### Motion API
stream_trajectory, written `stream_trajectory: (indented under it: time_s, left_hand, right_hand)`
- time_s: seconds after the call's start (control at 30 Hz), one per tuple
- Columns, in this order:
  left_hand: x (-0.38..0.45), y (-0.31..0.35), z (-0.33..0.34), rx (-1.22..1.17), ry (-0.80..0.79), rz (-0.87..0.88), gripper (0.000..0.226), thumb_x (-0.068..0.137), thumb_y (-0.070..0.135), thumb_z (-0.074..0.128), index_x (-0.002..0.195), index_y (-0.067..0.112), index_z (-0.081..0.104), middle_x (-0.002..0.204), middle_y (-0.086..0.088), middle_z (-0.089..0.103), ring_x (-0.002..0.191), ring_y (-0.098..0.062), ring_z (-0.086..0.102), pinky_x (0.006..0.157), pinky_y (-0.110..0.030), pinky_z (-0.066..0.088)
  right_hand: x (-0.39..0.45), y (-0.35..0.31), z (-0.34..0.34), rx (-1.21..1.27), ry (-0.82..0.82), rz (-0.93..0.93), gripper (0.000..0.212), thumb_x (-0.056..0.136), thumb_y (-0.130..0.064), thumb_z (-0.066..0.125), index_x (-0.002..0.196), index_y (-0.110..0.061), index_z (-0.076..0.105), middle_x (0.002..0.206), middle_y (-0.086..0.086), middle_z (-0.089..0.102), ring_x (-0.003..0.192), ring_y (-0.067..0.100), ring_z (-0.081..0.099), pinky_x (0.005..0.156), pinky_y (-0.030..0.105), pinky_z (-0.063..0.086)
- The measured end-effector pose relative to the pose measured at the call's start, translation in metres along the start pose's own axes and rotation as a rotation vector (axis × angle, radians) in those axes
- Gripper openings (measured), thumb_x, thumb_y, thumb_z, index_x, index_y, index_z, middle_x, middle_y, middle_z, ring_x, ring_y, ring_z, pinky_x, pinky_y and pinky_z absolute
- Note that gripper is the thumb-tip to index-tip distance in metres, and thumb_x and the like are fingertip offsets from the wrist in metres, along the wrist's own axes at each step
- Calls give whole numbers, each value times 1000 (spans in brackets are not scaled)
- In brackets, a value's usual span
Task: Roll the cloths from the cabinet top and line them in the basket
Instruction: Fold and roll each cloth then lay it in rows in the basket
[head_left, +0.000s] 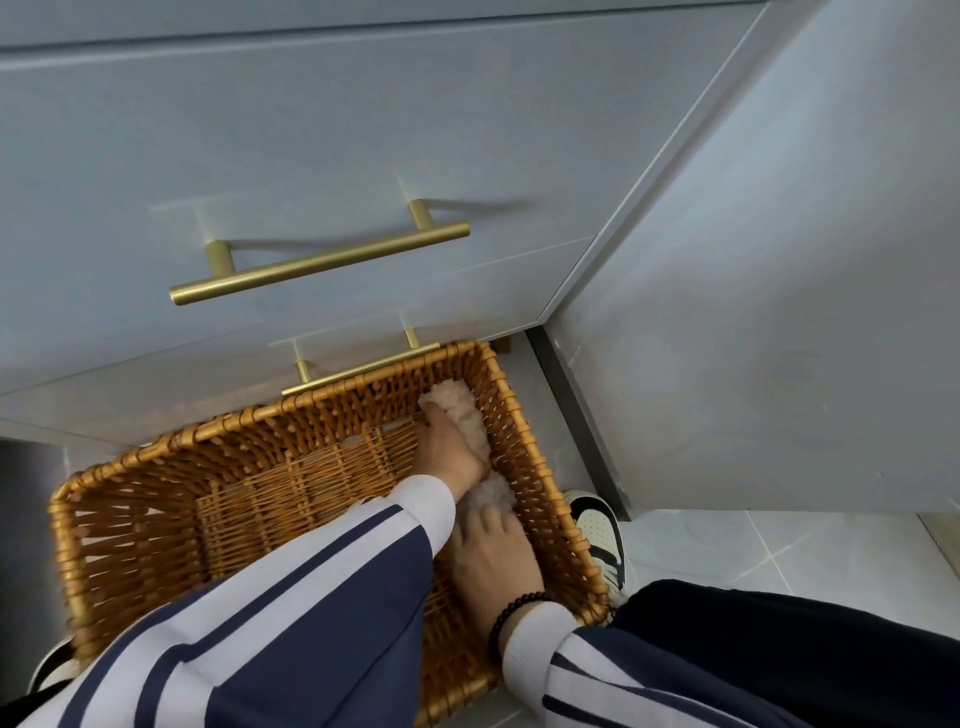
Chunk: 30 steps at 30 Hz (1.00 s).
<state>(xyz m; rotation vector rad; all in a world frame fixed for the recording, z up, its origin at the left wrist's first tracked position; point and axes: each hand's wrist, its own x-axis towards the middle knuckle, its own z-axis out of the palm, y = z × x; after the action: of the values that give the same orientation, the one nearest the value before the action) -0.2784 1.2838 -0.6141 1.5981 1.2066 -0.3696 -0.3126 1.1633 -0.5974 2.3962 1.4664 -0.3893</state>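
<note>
A brown wicker basket (156, 519) stands on the floor in front of the cabinet. Inside it, a rolled cream fluffy cloth (460, 408) lies along the right wall. My left hand (449, 452) rests on the far half of the roll, fingers curled over it. My right hand (493, 556) presses the near end, which shows between both hands. The rest of the basket floor holds nothing. The cabinet top is out of view.
Pale blue drawer fronts (311, 156) with brass bar handles (322, 262) rise behind the basket. A grey wall (779, 312) closes the right side. My white and black shoe (600, 535) stands on the tiled floor just right of the basket.
</note>
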Motion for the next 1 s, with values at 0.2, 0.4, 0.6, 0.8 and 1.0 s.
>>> stream_trajectory:
  time_s: [0.2,0.4,0.6,0.8,1.0]
  left_hand:
    - [9,20,-25,-258,-205,-86,65,88,34,62,141,9,33,134,-5,49,126,-31,47,102,-47,43]
    - [18,33,-30,-415,-326,-173,63,86,33,56,143,18,34,144,-12,43,130,-36,42,102,-61,39]
    - [15,30,-22,-358,-404,-194,40,86,24,56,122,15,44,119,-13,58,112,-35,54,95,-57,46]
    - [21,13,-10,-295,-419,-143,110,46,26,71,147,25,27,122,-7,62,109,-28,59,89,-51,51]
    - [13,18,-15,-279,-405,-120,96,59,20,68,146,21,27,120,-7,61,108,-28,58,91,-50,51]
  right_hand:
    - [9,12,5,-385,-251,-585,30,92,-36,48,107,-25,71,120,1,64,120,29,51,104,40,40]
    - [28,21,-10,-612,-419,-617,55,96,-41,47,145,-19,37,154,12,27,144,39,12,117,55,5]
    - [26,20,-11,-773,-484,-610,60,102,-36,33,151,-6,16,158,16,13,145,40,5,116,56,2]
    - [21,19,-5,-660,-523,-580,58,100,-39,36,151,-13,22,158,14,16,144,44,2,114,61,-7]
    - [18,27,-3,-545,-547,-624,50,98,-34,44,145,-19,37,154,11,29,144,41,10,110,67,-9]
